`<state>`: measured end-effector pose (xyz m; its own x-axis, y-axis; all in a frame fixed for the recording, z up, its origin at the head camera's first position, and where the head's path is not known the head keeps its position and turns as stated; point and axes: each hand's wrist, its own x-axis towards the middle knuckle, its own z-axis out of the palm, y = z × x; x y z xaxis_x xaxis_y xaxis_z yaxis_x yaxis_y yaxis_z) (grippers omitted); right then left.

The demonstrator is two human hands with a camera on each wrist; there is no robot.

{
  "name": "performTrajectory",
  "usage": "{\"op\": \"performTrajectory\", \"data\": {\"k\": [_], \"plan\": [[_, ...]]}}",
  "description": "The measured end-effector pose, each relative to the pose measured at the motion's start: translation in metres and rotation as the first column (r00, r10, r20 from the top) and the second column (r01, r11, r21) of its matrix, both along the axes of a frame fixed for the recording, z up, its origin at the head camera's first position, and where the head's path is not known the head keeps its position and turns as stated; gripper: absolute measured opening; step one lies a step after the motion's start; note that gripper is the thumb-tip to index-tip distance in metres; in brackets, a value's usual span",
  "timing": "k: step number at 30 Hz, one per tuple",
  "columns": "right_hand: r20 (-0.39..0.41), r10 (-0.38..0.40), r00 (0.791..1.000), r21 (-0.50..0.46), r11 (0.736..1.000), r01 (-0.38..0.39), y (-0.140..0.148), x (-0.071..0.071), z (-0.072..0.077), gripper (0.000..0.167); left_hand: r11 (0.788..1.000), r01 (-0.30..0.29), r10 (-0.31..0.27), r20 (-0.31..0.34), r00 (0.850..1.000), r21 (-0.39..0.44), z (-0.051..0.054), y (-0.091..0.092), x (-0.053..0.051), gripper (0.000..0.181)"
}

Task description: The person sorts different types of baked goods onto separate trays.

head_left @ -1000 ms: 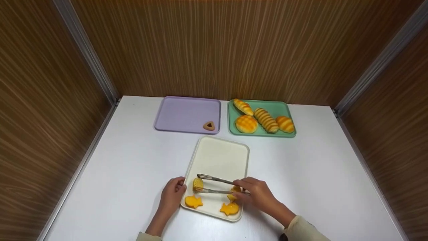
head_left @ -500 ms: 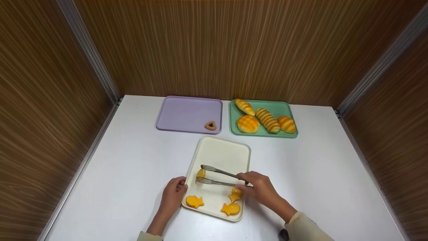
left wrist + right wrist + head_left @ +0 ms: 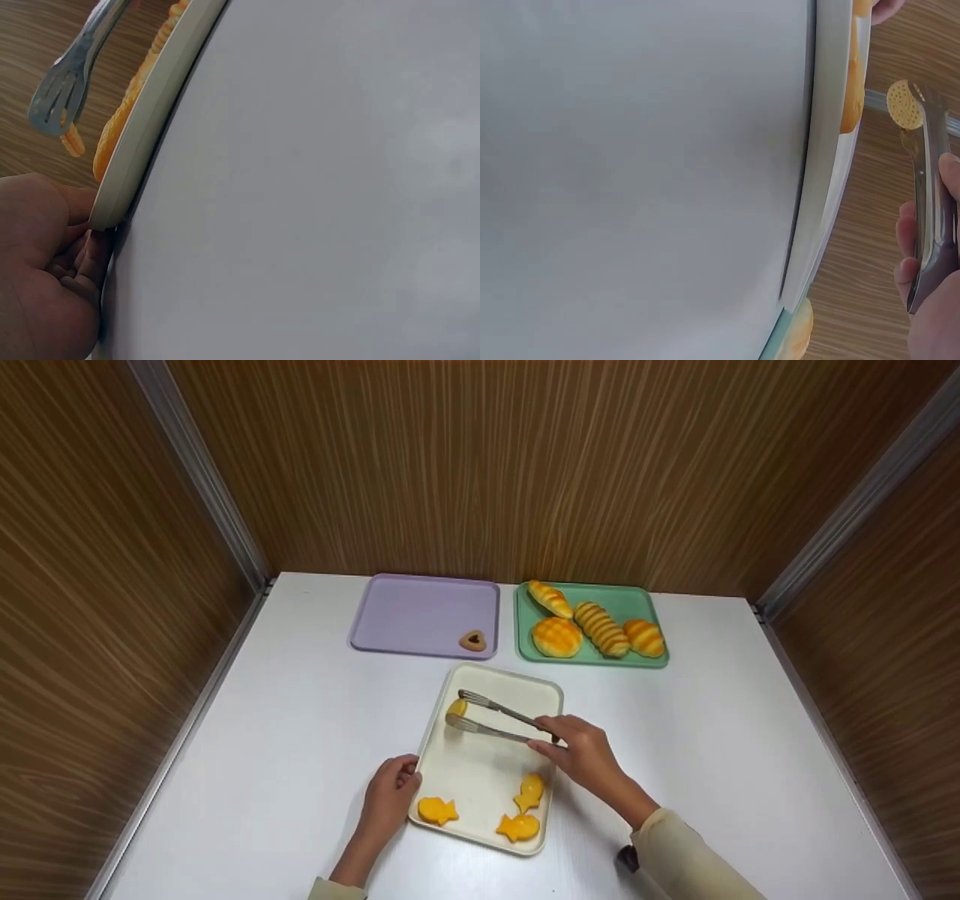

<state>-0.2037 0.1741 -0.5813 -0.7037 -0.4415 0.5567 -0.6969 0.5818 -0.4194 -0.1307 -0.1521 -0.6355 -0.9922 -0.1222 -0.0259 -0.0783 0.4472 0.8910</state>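
Note:
In the head view my right hand [image 3: 577,746] grips metal tongs [image 3: 499,730], whose slotted ends pinch a round yellow cookie [image 3: 456,709]. The right wrist view shows the cookie [image 3: 904,105] to be dotted with small holes, held up off the tray. Below lies a cream tray [image 3: 472,765] bearing fish-shaped orange-yellow cookies: one [image 3: 437,810] at the near left, one [image 3: 518,827] at the near right and another [image 3: 529,793] just above that. My left hand [image 3: 390,795] holds the tray's left rim near its corner, some fingers curled by the edge in the left wrist view.
Behind the cream tray stand a purple tray [image 3: 420,615] with a heart-centred cookie [image 3: 473,640] and a green tray [image 3: 525,654] carrying several breads. A small dark object [image 3: 628,858] lies beside the right sleeve. Wood-grain walls [image 3: 480,465] enclose the white table [image 3: 712,720].
My right hand has lifted the round cookie in the tongs and carried it away from me, toward the far end of the cream tray. The left hand keeps its place on the rim.

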Motion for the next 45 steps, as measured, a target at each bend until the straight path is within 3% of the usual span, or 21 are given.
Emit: {"op": "performTrajectory", "data": {"k": [8, 17, 20, 24, 30, 45], "plan": [[-0.104, -0.087, 0.991, 0.021, 0.996, 0.090, -0.011, -0.025, 0.003, 0.035, 1.000, 0.012, -0.012, -0.004, 1.000, -0.016, 0.000, 0.001, 0.001, 0.027], [-0.149, -0.156, 0.977, 0.063, 0.984, 0.166, -0.033, -0.055, 0.008, 0.033, 0.999, -0.003, 0.003, -0.009, 1.000, -0.035, 0.001, -0.001, 0.001, 0.027], [-0.108, -0.182, 0.977, 0.070, 0.979, 0.190, -0.041, -0.065, 0.007, 0.032, 0.999, -0.001, 0.001, -0.004, 1.000, -0.039, 0.001, -0.002, 0.001, 0.028], [0.009, -0.215, 0.977, 0.081, 0.974, 0.213, -0.051, -0.076, 0.003, 0.032, 0.999, -0.005, 0.005, -0.001, 1.000, -0.034, 0.001, -0.002, 0.001, 0.028], [0.147, -0.266, 0.953, 0.074, 0.963, 0.258, -0.060, -0.092, -0.002, 0.032, 1.000, -0.004, 0.004, -0.010, 1.000, -0.031, 0.001, -0.001, 0.001, 0.027], [0.247, -0.319, 0.915, 0.113, 0.947, 0.300, -0.077, -0.115, -0.006, 0.030, 1.000, -0.004, 0.003, -0.043, 0.999, -0.027, -0.002, -0.001, 0.001, 0.026]]}}
